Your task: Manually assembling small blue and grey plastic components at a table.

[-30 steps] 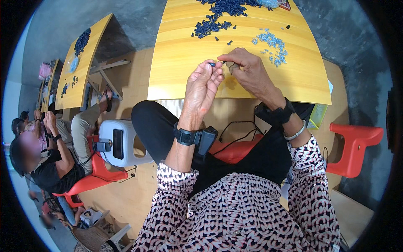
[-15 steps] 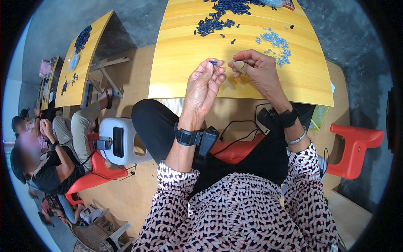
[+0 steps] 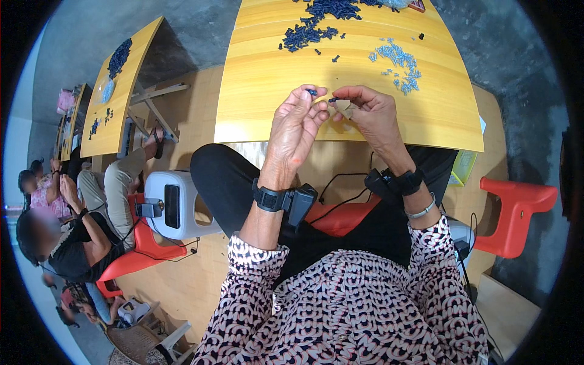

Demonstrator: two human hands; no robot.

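Two hands: raised over the yellow desk (image 3: 267, 91) (near edge)
Left hand (image 3: 295, 125): pinching a small dark blue piece (image 3: 312, 92)
Right hand (image 3: 371, 115): gripping another dark piece (image 3: 333, 100)
Piles: dark blue heap (image 3: 313, 24), light blue scatter (image 3: 398, 61)

Small parts too tiny to identify

The dark piece (image 3: 312, 92) in the left hand (image 3: 296, 128) is showing no readable shape; the dark blue pile (image 3: 331, 8) is running off the far edge.

both hands raised, l hand (image 3: 296, 125) & r hand (image 3: 371, 115) fingertips pinched, nearly touching
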